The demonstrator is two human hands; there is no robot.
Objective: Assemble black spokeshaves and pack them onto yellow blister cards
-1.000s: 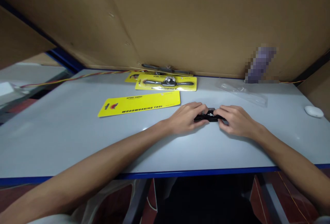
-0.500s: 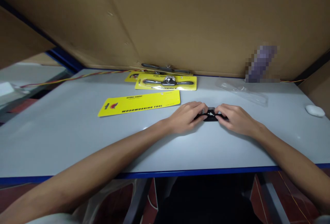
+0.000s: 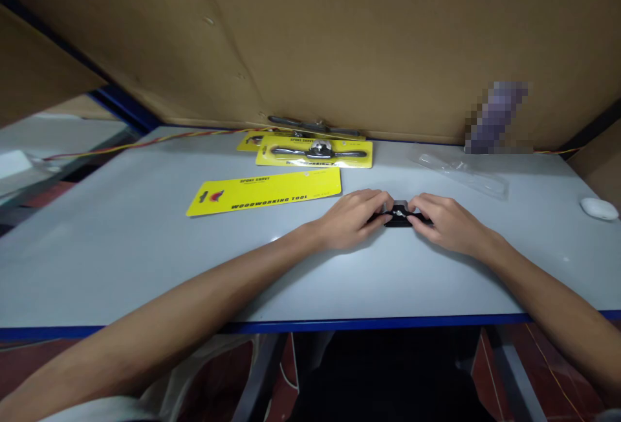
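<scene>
A black spoke shave (image 3: 399, 214) with a small silver screw at its middle lies low over the grey table (image 3: 145, 266). My left hand (image 3: 356, 218) is closed round its left handle, thumb and fingers pressed together. On the other side, my right hand (image 3: 442, 221) grips the right handle in the same way. Only the tool's centre shows between them; most of both handles is hidden by my fingers. Left of my left hand is a flat yellow card (image 3: 264, 193) printed "WOODWORKING TOOL".
Behind the card, a packaged spoke shave (image 3: 315, 153) lies before another yellow pack (image 3: 247, 142) and a loose dark tool (image 3: 315, 127). A clear plastic shell (image 3: 460, 176), a blurred purple object (image 3: 495, 118) and a white case (image 3: 599, 209) are to the right. A cardboard wall (image 3: 363, 40) stands behind.
The whole view has shifted slightly. Both hands keep their grip on the spoke shave, with hardly any movement against the table.
</scene>
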